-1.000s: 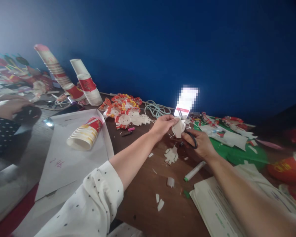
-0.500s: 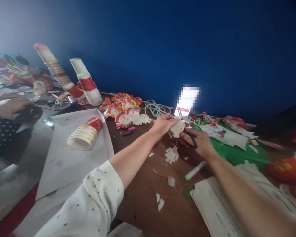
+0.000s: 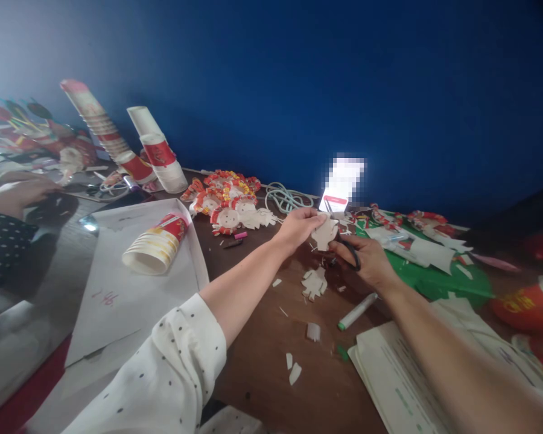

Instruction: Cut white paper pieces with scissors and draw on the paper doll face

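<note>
Between the thumb and fingers of my left hand (image 3: 299,229) is a white paper cutout (image 3: 324,234) with a jagged outline. My right hand (image 3: 364,260) is closed around the black handles of a pair of scissors (image 3: 353,254), whose blades rise beside the cutout's right and upper edge. Just below on the brown table lies another white paper cutout (image 3: 314,283), apart from both hands. A white marker with a green end (image 3: 357,311) rests near my right wrist. Small paper scraps (image 3: 295,374) are scattered nearer to me.
Stacked paper cups (image 3: 163,160) stand at the back left, and more cups (image 3: 156,244) lie on a white box lid (image 3: 117,301). Red-trimmed paper crafts (image 3: 228,202) and a lit phone (image 3: 339,187) are by the wall. Another person's hand (image 3: 20,191) is at far left.
Almost nothing differs. Both hands keep their hold on the cutout and scissors, with only a very slight shift of the view.
</note>
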The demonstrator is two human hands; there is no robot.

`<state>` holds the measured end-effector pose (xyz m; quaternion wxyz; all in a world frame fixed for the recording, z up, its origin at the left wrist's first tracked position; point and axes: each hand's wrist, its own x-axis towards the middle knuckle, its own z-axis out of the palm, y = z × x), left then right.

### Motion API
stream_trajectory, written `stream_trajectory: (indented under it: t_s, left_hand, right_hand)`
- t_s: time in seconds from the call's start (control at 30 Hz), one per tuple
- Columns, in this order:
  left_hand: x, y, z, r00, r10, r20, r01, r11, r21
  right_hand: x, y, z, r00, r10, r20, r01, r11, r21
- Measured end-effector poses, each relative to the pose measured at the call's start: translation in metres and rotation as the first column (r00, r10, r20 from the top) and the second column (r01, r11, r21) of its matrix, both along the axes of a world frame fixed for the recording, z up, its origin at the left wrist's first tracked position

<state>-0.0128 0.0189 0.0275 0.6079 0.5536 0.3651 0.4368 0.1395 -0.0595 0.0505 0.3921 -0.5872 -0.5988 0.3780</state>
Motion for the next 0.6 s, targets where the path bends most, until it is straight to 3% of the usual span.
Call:
stream_trajectory:
  t_s: [0.6]
  left_hand:
    - [0.0044, -0.0011, -0.0044, 0.999, 0.022, 0.027, -0.021, 0.999, -0.029]
  right_hand:
    - [-0.0026, -0.0006, -0.0025, 0.997, -0.048, -0.057, 0.049, 0.999, 0.015]
